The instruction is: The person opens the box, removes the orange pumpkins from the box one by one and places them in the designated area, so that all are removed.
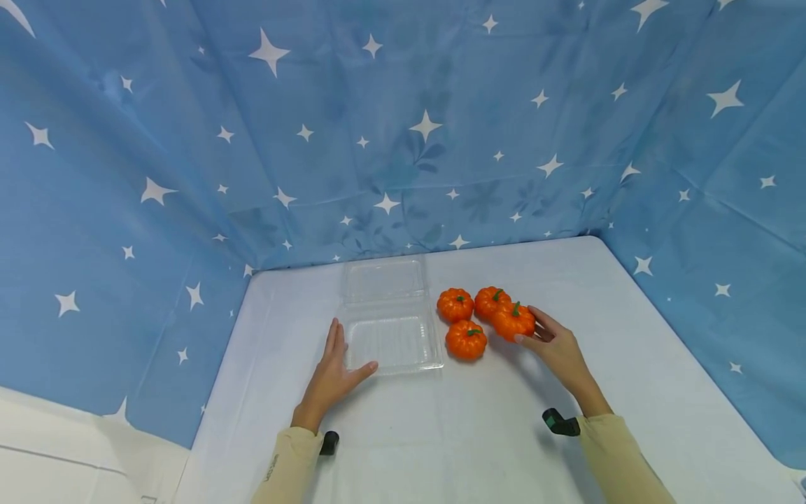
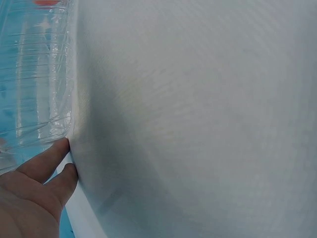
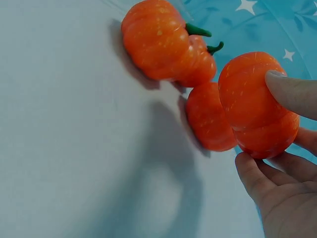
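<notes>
My right hand (image 1: 560, 350) grips a small orange pumpkin (image 1: 513, 321) with a green stem, thumb on one side and fingers on the other. In the right wrist view this pumpkin (image 3: 255, 106) is held off the table. Three more pumpkins sit close by on its left: one at the back (image 1: 455, 305), one beside it (image 1: 491, 303) and one in front (image 1: 466, 341). My left hand (image 1: 332, 381), its fingers straight and thumb spread, is at the near left corner of a clear plastic clamshell box (image 1: 390, 341). In the left wrist view its fingertips (image 2: 60, 145) appear at the box's edge.
The box's lid (image 1: 384, 278) lies folded back toward the rear of the white table (image 1: 403, 434). A blue curtain (image 1: 403, 126) with white stars surrounds the back and sides.
</notes>
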The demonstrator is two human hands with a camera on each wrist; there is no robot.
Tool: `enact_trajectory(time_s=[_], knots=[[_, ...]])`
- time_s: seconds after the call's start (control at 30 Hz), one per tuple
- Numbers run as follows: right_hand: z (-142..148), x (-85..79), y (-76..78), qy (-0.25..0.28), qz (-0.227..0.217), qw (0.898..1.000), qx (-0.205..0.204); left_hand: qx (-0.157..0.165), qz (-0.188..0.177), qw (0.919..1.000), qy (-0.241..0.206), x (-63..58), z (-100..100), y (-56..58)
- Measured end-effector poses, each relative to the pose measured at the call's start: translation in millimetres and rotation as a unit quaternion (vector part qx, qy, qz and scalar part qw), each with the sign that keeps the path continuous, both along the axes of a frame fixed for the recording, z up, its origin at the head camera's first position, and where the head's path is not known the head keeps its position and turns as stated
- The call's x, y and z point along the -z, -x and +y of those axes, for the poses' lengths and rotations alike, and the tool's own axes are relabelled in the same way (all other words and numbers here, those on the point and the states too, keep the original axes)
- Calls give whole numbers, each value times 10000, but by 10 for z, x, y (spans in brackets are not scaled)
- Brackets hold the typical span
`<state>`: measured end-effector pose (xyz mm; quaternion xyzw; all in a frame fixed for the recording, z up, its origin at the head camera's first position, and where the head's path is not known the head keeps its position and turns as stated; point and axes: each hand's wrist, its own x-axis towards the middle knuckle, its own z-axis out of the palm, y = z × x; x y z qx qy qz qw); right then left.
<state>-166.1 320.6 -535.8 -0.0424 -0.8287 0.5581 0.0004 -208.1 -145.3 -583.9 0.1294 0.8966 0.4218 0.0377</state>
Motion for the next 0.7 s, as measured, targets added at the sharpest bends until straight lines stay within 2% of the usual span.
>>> enact_trajectory(time_s=[0.3, 0.7], knots=[[62, 182, -98, 50, -304, 9995, 41, -27, -6, 10000, -12, 5, 5, 2], [27, 432, -92, -11, -375, 9993, -60, -37, -36, 10000, 18, -3, 2, 3]])
